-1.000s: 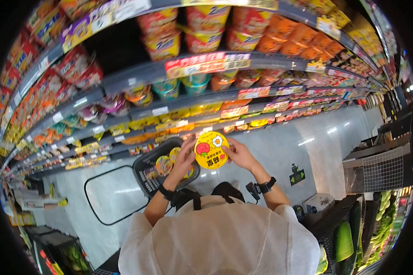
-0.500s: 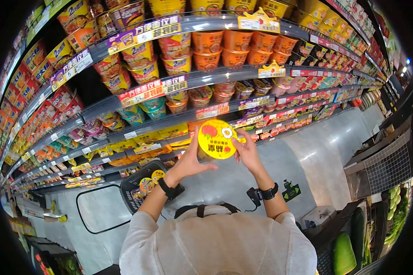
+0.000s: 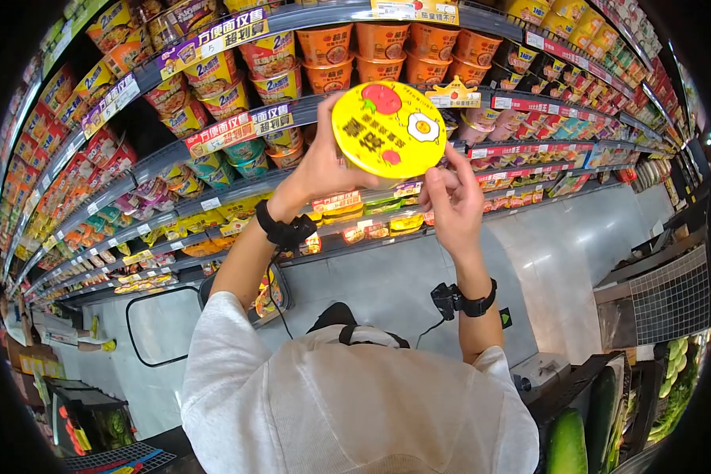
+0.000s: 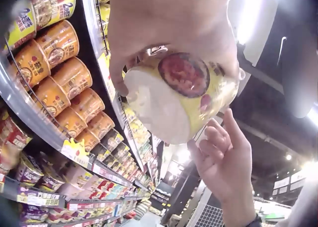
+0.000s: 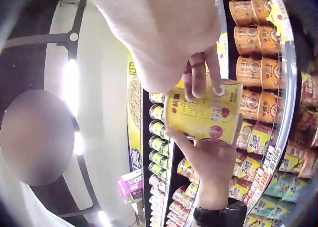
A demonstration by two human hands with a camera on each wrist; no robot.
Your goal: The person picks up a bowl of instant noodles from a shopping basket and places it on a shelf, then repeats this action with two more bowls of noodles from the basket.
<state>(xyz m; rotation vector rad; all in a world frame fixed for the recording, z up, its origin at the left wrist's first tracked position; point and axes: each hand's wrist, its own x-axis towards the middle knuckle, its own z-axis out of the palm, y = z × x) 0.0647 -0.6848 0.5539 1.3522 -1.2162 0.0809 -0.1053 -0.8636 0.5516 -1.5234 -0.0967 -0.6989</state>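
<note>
A yellow noodle bowl (image 3: pixel 387 130) with a tomato and egg picture on its lid is raised in front of the upper shelves. My left hand (image 3: pixel 324 162) grips it from the left side and underneath. My right hand (image 3: pixel 453 197) is at its lower right rim, fingers curled against it. In the left wrist view the bowl (image 4: pixel 184 98) shows its pale underside below my left hand (image 4: pixel 174 18), with the right hand (image 4: pixel 223 162) reaching up to it. In the right wrist view the right fingers (image 5: pixel 198 78) lie on the bowl (image 5: pixel 203 113), and the left hand (image 5: pixel 208 157) holds it from below.
Long store shelves (image 3: pixel 237 126) packed with noodle cups and packets run across the view; orange bowls (image 3: pixel 379 39) fill the top row. A black shopping basket (image 3: pixel 280 292) sits low behind my left arm. Green vegetables (image 3: pixel 569 442) lie at the bottom right.
Both hands have lifted the bowl from over the basket up to the upper shelf level, and the view has tilted upward with it.
</note>
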